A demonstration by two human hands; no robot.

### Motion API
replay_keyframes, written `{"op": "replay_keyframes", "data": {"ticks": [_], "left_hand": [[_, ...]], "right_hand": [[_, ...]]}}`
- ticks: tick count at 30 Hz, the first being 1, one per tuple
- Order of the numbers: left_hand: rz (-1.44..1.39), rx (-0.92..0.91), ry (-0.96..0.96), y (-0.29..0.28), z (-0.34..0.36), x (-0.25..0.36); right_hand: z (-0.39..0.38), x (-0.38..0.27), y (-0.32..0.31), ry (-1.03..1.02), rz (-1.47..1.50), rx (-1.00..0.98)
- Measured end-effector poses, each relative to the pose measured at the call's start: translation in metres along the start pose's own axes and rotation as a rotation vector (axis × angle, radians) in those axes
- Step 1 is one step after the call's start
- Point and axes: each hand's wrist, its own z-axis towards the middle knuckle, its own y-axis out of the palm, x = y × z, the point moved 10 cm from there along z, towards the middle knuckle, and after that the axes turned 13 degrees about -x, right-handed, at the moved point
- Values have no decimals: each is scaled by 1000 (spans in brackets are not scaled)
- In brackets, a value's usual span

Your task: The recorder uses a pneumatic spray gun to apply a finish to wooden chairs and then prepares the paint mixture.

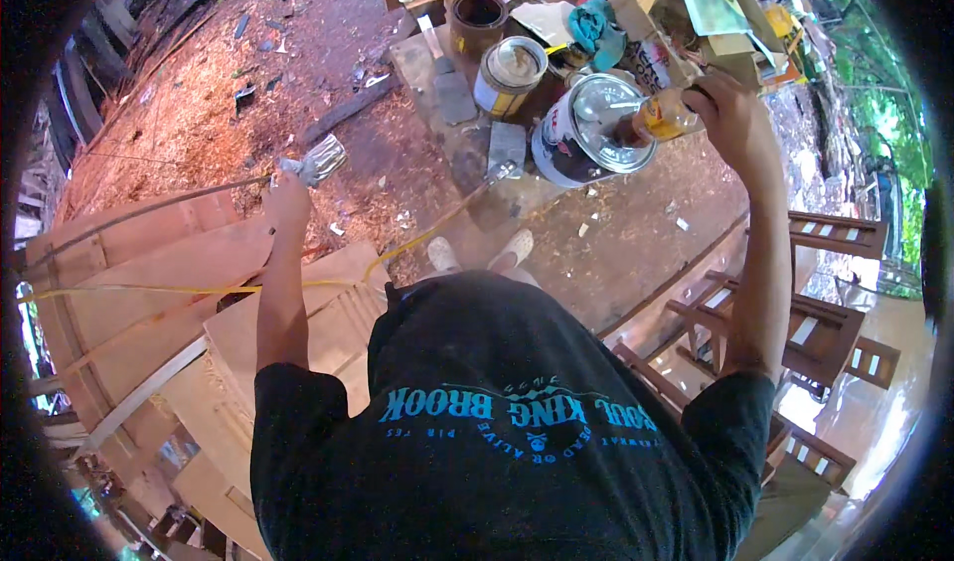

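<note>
My right hand (735, 114) is closed round a small bottle with a yellow-orange label (668, 116). It lies tilted on its side over the rim of a large open paint can (564, 146), its dark brown end over the can's opening. Pale glare and a clear shiny shape show inside that opening. Out to the left, my left hand (286, 198) is closed on a crumpled silvery, foil-like piece (324, 160), whose exact kind I cannot make out. The hand hangs over the wood-shaving-strewn ground, well away from the can.
An open tin of pale paste (512, 69), a brown tin (478, 22) and a putty knife (453, 89) crowd the board behind. A teal cloth (594, 32) lies farther back. A yellow hose (422, 235) crosses the floor. Wooden panels (199, 293) stand left, slatted wooden chairs (810, 332) right.
</note>
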Motion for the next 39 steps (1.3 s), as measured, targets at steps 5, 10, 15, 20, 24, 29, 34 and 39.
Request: {"op": "replay_keyframes", "data": {"ticks": [5, 10, 15, 20, 24, 29, 34, 39], "left_hand": [[-23, -7, 29, 18, 8, -3], [12, 16, 48, 15, 7, 2], [19, 21, 22, 19, 13, -1], [-58, -86, -33, -1, 3, 9], [-59, -108, -64, 18, 16, -3], [18, 23, -4, 16, 8, 4], [5, -19, 7, 22, 7, 7], [-35, -17, 23, 43, 16, 4]], "right_hand": [[-6, 4, -9, 189, 58, 49], [-10, -8, -17, -43, 92, 84], [-2, -8, -10, -34, -4, 29], [-5, -6, -7, 53, -44, 99], [-4, -15, -9, 37, -146, 157], [-1, -18, -1, 99, -316, 132], [2, -17, 0, 79, -334, 233], [9, 0, 6, 284, -328, 133]]}}
